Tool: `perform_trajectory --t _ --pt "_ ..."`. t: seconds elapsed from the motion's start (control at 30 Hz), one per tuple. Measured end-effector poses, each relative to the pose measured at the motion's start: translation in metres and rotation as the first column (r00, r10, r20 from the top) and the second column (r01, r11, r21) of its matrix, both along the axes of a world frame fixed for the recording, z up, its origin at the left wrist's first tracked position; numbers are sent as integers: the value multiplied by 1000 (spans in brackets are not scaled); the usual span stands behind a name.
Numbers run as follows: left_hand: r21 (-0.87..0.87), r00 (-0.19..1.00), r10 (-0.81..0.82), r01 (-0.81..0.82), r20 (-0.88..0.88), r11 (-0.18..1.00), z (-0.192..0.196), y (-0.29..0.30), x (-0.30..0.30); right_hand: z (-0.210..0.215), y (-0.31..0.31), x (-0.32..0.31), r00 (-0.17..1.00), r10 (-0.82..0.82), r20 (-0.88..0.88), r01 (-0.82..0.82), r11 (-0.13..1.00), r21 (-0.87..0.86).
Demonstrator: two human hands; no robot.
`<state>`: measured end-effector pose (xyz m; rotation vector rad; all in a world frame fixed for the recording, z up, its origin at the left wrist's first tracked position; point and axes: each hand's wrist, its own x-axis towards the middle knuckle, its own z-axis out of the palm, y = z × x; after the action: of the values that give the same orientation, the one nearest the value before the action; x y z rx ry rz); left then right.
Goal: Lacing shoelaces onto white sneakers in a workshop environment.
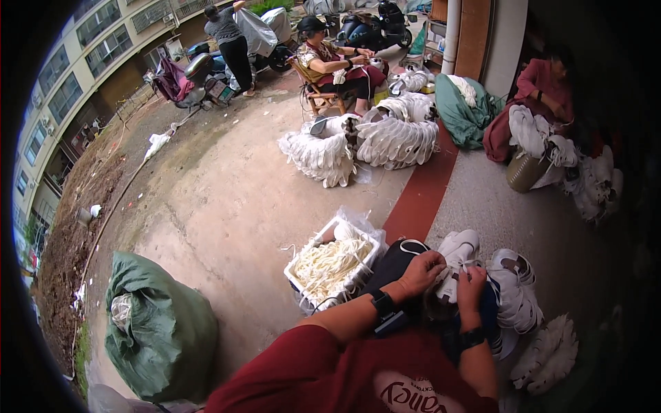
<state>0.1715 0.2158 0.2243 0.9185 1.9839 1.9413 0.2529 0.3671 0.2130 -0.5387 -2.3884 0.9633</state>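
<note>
White shoe between both hands

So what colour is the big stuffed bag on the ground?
Dark green bag, seen in the head view, lower left.

Both hands on white shoe
</note>
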Motion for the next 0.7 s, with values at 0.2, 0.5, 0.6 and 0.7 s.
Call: perform_trajectory --t 0.2,0.5,0.6,0.7 --pt "286 755 -391 275 527 918 5 23 6 -11 8 14 988 -73 -133 84 993 78" --pt "321 720 145 -468 679 823 -8 -167 -101 -63 148 139 766 -619 -175 495 741 -454" --pt "260 630 324 -656 706 708 -59 -252 -120 -59 159 168 657 -747 -102 543 562 -624" --pt "204 564 396 -724 724 659 -98 -257 -108 -62 169 176 661 -750 16 562 481 -673"
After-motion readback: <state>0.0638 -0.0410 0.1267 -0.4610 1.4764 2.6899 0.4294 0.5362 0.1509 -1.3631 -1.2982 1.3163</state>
